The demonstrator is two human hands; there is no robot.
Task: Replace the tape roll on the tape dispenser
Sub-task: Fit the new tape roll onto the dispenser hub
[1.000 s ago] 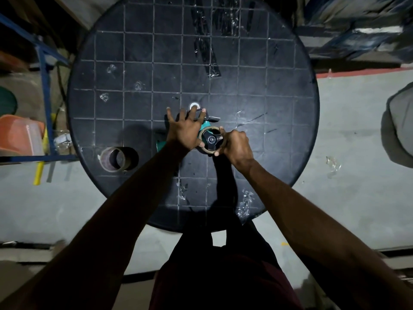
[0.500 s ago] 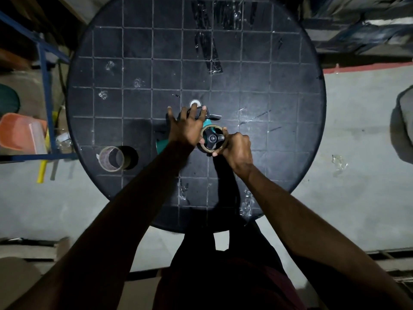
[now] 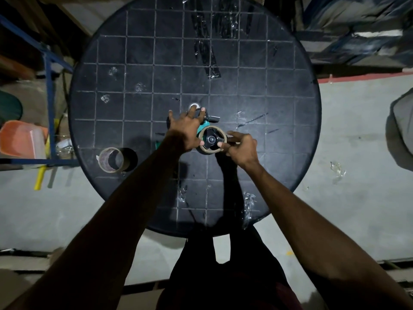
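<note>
A teal tape dispenser (image 3: 203, 126) lies on its side at the middle of the round black table (image 3: 279, 104). A thin brown cardboard tape core (image 3: 204, 149) sits around its black spoked hub (image 3: 211, 138). My left hand (image 3: 186, 130) presses flat on the dispenser's body, fingers spread, thumb at the core's left rim. My right hand (image 3: 241, 147) pinches the core's right rim with thumb and fingers. A fuller roll of clear tape (image 3: 111, 159) stands apart near the table's left edge.
Crumpled bits of clear tape (image 3: 248, 203) and stuck strips dot the table top. A blue metal frame (image 3: 50, 92) and an orange bin (image 3: 21, 139) stand to the left on the concrete floor. A small silver ring (image 3: 194, 106) lies just beyond my left fingers.
My right hand has opened its hold and shifted a little right along the core's rim. The left hand stays pressed on the dispenser. The core has not visibly left the hub.
</note>
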